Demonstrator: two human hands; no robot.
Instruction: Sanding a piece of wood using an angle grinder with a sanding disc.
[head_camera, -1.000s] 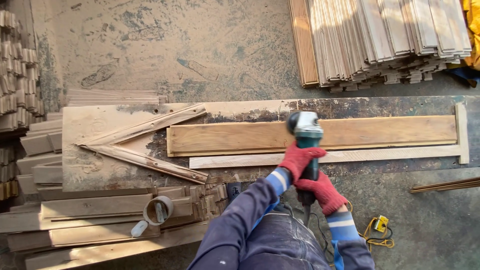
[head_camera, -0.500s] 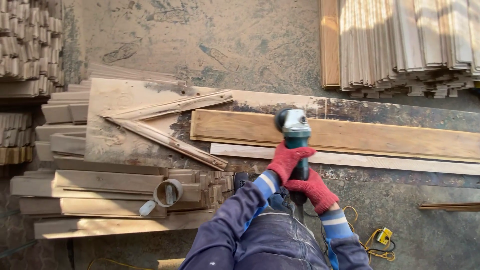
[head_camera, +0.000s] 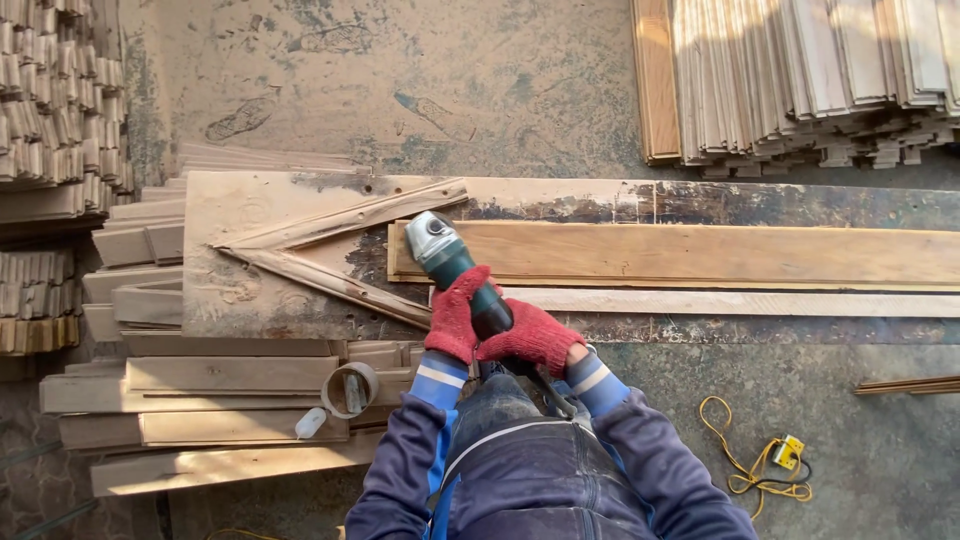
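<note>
Bench (head_camera: 800, 205): long, stained worktop running across the view, dusty floor beyond it.
Stacks: thin wood strips piled at the top right (head_camera: 820, 80) and along the left edge (head_camera: 55, 110); loose offcuts (head_camera: 230, 375) heaped below the bench's left end.
Plank (head_camera: 700, 255): lies flat lengthwise on the bench, with a paler strip (head_camera: 750, 303) just beside its near edge.
Wedge stop (head_camera: 330, 250): two battens meeting in a point toward the left, with the plank's left end between them.
Grinder (head_camera: 450, 265): teal body, grey head, tilted up and to the left; its head sits over the plank's left end, near the lower batten.
Left hand (head_camera: 455, 315): red glove, wrapped round the grinder's body just behind the head.
Right hand (head_camera: 530, 340): red glove, clamped on the rear of the grinder's body, just beside the left hand.
Tape roll (head_camera: 350, 388): rests on the offcuts, left of the hands.
Yellow cable (head_camera: 745, 460): coiled on the floor at the right, well apart from the hands.
</note>
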